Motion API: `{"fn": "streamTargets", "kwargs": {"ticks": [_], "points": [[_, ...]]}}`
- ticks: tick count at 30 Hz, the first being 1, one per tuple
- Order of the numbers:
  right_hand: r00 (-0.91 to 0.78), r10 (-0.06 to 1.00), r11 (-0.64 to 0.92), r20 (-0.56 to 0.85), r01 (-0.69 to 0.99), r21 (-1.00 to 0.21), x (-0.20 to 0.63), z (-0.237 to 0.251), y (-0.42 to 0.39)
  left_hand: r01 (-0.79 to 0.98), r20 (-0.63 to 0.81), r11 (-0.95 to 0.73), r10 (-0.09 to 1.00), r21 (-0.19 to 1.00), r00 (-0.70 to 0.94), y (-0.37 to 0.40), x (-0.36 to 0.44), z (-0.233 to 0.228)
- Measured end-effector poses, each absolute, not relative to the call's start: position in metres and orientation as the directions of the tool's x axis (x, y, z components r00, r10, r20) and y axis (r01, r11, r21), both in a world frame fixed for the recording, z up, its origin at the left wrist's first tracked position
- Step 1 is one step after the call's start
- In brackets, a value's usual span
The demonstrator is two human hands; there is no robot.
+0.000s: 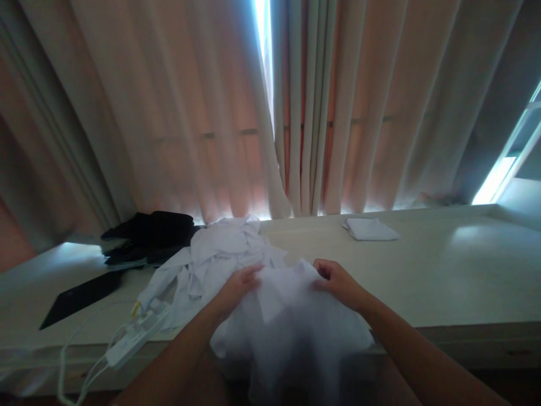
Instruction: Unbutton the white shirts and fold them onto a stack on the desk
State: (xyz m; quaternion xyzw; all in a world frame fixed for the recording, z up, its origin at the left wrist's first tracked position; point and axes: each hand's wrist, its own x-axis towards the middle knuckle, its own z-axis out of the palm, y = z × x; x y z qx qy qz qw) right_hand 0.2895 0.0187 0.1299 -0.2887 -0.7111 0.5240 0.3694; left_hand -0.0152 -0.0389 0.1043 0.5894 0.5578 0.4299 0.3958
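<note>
A white garment [291,316], blurred in its lower part, hangs between my two hands over the front edge of the table. My left hand [243,282] pinches its upper left edge. At the upper right edge, my right hand [333,279] grips the cloth with curled fingers. Just behind and left of my left hand lies a loose heap of white clothes [224,242]. Off to the right at the back, a small folded white cloth [372,229] rests flat on the table.
A stack of black folded clothes [156,234] stands at the back left of the white table [443,270]. In front of it lies a flat dark object [82,296]. A white power strip [135,338] with cables sits at the front left edge. Curtains [203,113] hang behind.
</note>
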Motion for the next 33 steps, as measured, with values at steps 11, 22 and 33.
{"fn": "streamTargets", "kwargs": {"ticks": [11,22,33], "points": [[-0.612,0.765,0.324,0.200,0.097,-0.941,0.298,0.130,0.024,0.562,0.247,-0.236,0.967,0.793,0.057,-0.038,-0.007,0.127],[-0.541,0.812,0.389,0.218,0.224,-0.894,0.300,0.132,0.025,0.563,0.315,-0.239,0.948,0.791,-0.039,-0.039,-0.004,0.125],[-0.789,0.515,0.742,0.336,0.214,-0.635,0.306,0.134,0.023,0.591,0.283,-0.192,0.957,0.784,-0.064,-0.040,-0.009,0.133]]}}
